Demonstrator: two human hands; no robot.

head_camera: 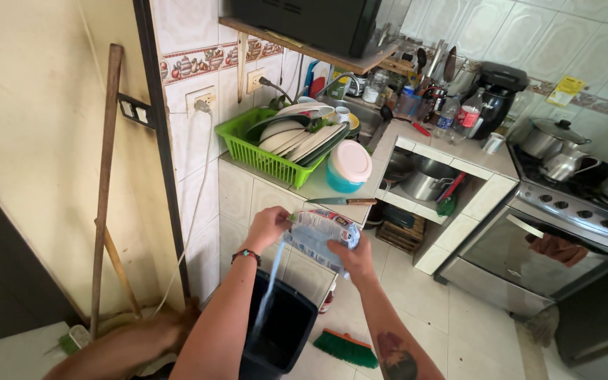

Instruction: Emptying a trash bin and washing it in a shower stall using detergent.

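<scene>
Right, kitchen corner, view looking down. Silver oven with gas hob on the right, white tiled surface centre, black plastic bin on the floor directly below the hands.

Progress, judging by the frame: white-and-blue plastic pouch is held over the bin, a thin pale strip hangs from its left edge down toward the bin mouth. So pouch looks torn open; strip not yet in the bin, pouch not yet put down.

Left hand: fingers pinching the pouch's top left corner. Right hand: fingers closed around the pouch's lower right side.

Green plastic dish rack with plates sits on the surface, teal tub with pink lid beside it, kitchen knife at the front edge.

Labels: yellow rectangular note on the wall tiles above the hob; pouch print blue with a red patch.
</scene>
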